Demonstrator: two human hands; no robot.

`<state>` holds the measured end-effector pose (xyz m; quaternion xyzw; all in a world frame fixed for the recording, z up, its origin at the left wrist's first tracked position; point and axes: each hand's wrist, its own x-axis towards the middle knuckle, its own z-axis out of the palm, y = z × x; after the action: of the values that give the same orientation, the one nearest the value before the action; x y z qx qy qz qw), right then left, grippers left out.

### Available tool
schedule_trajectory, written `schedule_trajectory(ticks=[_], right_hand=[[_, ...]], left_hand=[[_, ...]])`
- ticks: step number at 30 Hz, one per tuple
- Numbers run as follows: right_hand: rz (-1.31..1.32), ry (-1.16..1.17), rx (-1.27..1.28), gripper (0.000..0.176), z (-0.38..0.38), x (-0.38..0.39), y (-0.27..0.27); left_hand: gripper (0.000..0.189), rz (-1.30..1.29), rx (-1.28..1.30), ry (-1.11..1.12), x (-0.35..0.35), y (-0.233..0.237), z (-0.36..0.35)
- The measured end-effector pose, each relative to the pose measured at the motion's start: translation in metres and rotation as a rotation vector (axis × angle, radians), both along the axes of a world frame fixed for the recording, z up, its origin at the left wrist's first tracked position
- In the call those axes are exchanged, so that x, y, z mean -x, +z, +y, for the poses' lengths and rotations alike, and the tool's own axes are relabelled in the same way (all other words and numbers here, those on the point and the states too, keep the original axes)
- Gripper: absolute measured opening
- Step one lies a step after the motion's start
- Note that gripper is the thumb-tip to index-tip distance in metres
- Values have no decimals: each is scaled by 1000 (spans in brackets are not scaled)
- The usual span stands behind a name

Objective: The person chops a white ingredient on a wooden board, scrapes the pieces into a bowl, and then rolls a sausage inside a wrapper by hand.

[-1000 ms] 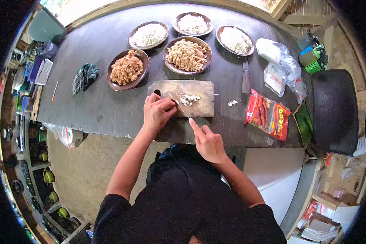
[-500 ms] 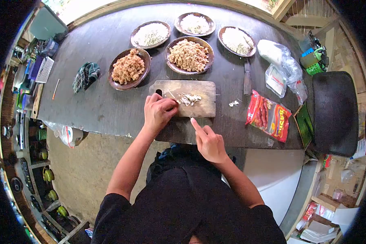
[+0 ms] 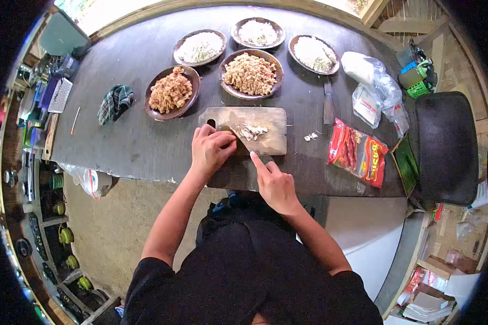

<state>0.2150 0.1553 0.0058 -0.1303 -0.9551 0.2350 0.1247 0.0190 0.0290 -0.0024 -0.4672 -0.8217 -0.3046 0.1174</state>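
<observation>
My right hand is closed around a knife, its index finger stretched along the top. The dark knife blade slants over the wooden cutting board, and the handle is hidden in my palm. At the board's left side, my left hand has its fingers bunched, pinching a small piece that they mostly cover. Beside the blade and the left fingertips lies a little heap of chopped whitish pieces. A few more white scraps sit on the table to the right of the board.
Beyond the board stand brown plates of fried brown food and white shredded food. To the right are a dark flat-bladed tool, a red food packet and plastic bags. A checkered cloth lies left; a black chair stands right.
My right hand has shifted slightly up and left, and the blade now shows across the board beside the heap. My left hand has hardly moved.
</observation>
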Motion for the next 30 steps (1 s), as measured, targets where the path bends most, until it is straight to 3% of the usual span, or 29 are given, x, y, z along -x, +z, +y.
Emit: schedule_trajectory(ticks=[2, 30], right_hand=[[-14, 10, 13, 63, 2, -4, -6], [23, 54, 72, 61, 4, -18, 1]], left_hand=[[11, 1, -19, -24, 0, 0, 0], [10, 6, 2, -25, 2, 2, 0]])
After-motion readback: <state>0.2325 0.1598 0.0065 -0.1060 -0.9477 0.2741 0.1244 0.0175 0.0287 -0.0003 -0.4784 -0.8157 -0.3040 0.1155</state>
